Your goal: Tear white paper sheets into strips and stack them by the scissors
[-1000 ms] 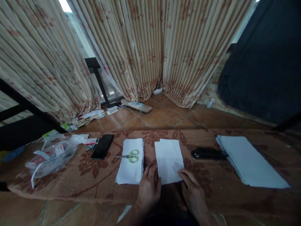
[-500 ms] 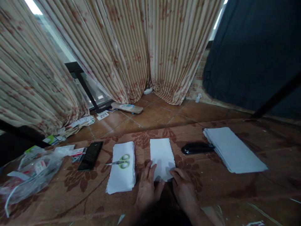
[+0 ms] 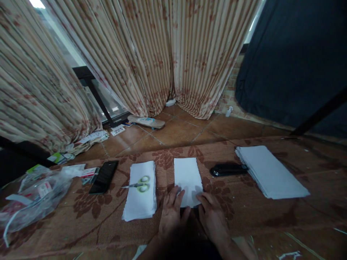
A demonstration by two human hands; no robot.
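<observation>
A small white paper (image 3: 187, 173) lies on the brown patterned cloth in front of me. My left hand (image 3: 171, 211) rests at its near left edge, fingers stretched out and thumb apart. At the near right corner, my right hand (image 3: 213, 213) has its index finger on the paper and its thumb close below, pinching the edge. Left of my hands sits a stack of cut white paper (image 3: 139, 206), with green-handled scissors (image 3: 141, 185) lying on top. To the right, a black stapler (image 3: 227, 169) touches a larger stack of white sheets (image 3: 272, 173).
A black phone (image 3: 104, 177) lies at the left, beside a clear plastic bag (image 3: 46, 196) with small packets. The patterned cloth (image 3: 100, 224) covers the work surface. Beyond it are a tiled floor, a skateboard (image 3: 146, 122), a spray bottle (image 3: 229, 111) and long curtains (image 3: 151, 54).
The view has shifted slightly. My hands stay at the near edge of the small paper, with only slight finger movement. The other things lie as before.
</observation>
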